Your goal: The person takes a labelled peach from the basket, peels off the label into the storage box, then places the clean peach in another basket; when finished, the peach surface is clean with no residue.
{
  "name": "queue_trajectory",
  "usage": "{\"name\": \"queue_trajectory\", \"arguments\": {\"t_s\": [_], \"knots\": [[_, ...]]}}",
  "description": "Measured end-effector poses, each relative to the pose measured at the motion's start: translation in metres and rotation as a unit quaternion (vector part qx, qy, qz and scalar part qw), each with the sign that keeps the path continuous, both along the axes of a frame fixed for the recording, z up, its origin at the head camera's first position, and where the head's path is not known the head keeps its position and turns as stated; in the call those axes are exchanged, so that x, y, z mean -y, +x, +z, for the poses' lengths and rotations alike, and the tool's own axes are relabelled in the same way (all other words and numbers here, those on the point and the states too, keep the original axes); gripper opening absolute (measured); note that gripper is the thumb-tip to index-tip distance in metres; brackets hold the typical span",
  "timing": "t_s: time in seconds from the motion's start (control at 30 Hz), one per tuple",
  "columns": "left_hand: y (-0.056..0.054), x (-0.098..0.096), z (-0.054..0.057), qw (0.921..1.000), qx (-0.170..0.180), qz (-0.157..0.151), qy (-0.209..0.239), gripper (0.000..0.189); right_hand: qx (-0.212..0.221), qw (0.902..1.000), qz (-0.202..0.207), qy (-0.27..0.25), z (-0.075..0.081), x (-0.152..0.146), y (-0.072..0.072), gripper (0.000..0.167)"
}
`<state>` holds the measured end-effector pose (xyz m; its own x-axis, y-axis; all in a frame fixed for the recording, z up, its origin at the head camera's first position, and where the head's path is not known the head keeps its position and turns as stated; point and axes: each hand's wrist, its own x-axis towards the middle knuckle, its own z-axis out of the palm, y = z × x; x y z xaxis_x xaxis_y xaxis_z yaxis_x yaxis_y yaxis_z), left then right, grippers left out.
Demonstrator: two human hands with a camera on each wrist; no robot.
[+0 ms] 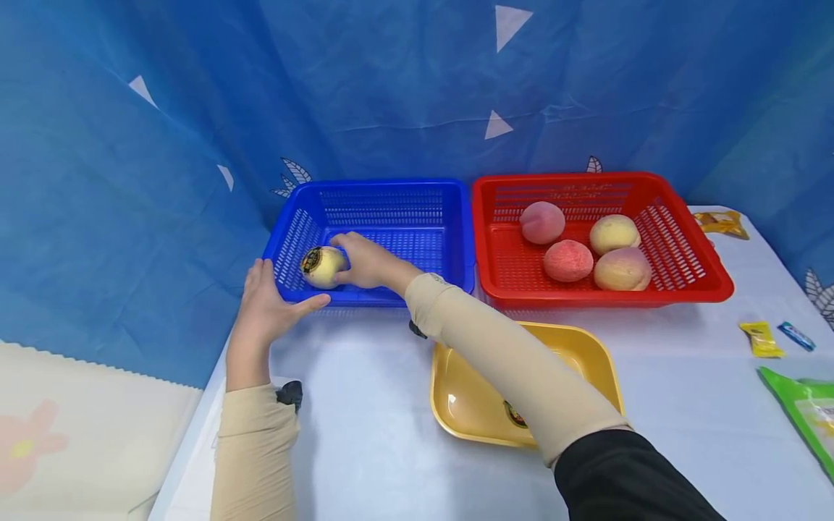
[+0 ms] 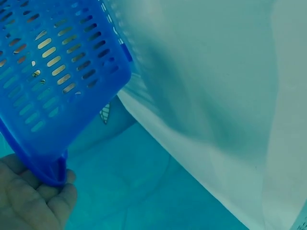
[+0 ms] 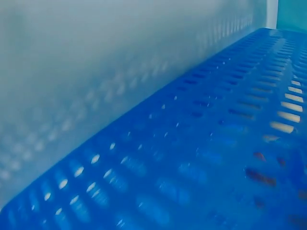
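Observation:
In the head view, a blue plastic basket [image 1: 417,246] stands at the back left. My right hand [image 1: 368,262] reaches into it and holds a pale yellow peach [image 1: 319,275] between thumb and fingers near the front left corner. A dark label marks the peach's left side. My left hand [image 1: 263,307] grips the basket's front left corner from outside, thumb spread along the front. Fingers [image 2: 62,203] lie against the rim corner in the left wrist view. The slotted basket wall [image 3: 168,158] fills much of the right wrist view, where the hand is out of sight.
Beside the blue basket, a red basket [image 1: 612,298] holds several pink and yellowish peaches [image 1: 568,261]. My right forearm crosses above a yellow tray [image 1: 465,412]. Small wrapped sweets [image 1: 761,339] and a green bag [image 1: 804,412] lie at the right.

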<state>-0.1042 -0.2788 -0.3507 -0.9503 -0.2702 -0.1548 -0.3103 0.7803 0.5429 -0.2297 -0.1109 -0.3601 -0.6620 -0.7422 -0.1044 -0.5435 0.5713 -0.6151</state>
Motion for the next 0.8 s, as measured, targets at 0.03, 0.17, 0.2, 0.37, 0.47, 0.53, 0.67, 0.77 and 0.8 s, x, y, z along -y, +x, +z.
{"name": "queue_trajectory", "arguments": {"t_s": [0.03, 0.17, 0.2, 0.37, 0.47, 0.53, 0.67, 0.77, 0.8], "knots": [[0.0, 0.0, 0.0, 1.0, 0.002, 0.0, -0.001, 0.134, 0.0, 1.0, 0.001, -0.002, -0.001, 0.002, 0.0, 0.065], [-0.001, 0.0, -0.001, 1.0, 0.001, -0.002, -0.006, 0.134, -0.011, 0.9999, 0.006, -0.008, -0.007, 0.008, -0.001, 0.062], [-0.001, 0.0, -0.001, 1.0, 0.0, -0.002, -0.009, 0.134, -0.013, 0.9999, 0.006, -0.009, -0.008, 0.009, -0.001, 0.061], [-0.001, 0.0, -0.002, 0.9999, -0.007, -0.006, -0.011, 0.134, -0.005, 0.9998, -0.015, -0.016, -0.015, 0.009, -0.005, 0.052], [-0.001, 0.0, -0.002, 0.9999, -0.008, -0.005, -0.009, 0.135, 0.003, 0.9991, -0.033, -0.028, -0.018, 0.008, -0.007, 0.046], [-0.001, 0.0, -0.002, 0.9999, -0.007, -0.003, -0.01, 0.135, 0.002, 0.9988, -0.038, -0.032, -0.018, 0.008, -0.008, 0.052], [-0.001, 0.001, -0.002, 0.9999, -0.007, -0.004, -0.012, 0.135, -0.005, 0.9992, -0.036, -0.018, -0.02, 0.009, -0.008, 0.07], [-0.001, 0.001, -0.003, 0.9999, -0.009, -0.007, -0.01, 0.135, 0.004, 0.9994, -0.033, -0.015, -0.021, 0.009, -0.008, 0.072], [-0.001, 0.001, -0.003, 0.9999, -0.009, -0.007, -0.01, 0.135, 0.016, 0.9992, -0.032, -0.018, -0.021, 0.009, -0.008, 0.072]]}}
